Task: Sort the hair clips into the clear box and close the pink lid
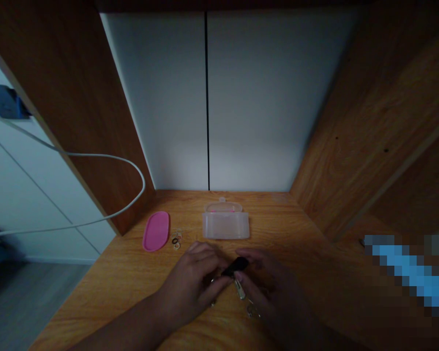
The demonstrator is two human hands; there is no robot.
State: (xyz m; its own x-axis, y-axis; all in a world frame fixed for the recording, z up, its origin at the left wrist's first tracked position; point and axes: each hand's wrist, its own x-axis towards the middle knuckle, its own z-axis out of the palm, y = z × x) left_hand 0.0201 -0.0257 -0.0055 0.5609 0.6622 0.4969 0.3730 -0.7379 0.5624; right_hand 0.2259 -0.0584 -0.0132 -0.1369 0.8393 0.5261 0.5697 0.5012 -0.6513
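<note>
Both hands meet over the wooden desk, with a small dark black object [236,266] between their fingertips. Its exact kind is too dark to tell. My left hand [197,273] is closed, thumb and fingers pinching the near left end. From the other side, the fingers and thumb of my right hand [274,282] grip the right end. A silvery metal piece [239,288] shows just below the black object, beside my right thumb. Small shiny metal bits [252,309] lie partly hidden under my right hand.
Behind my hands stands a clear plastic box [226,226] with its lid open. Left of it are several small rings or bands [176,240] and a pink oval lid [156,231]. A white cable [131,168] hangs at the left. Wooden side panels [351,122] flank the desk.
</note>
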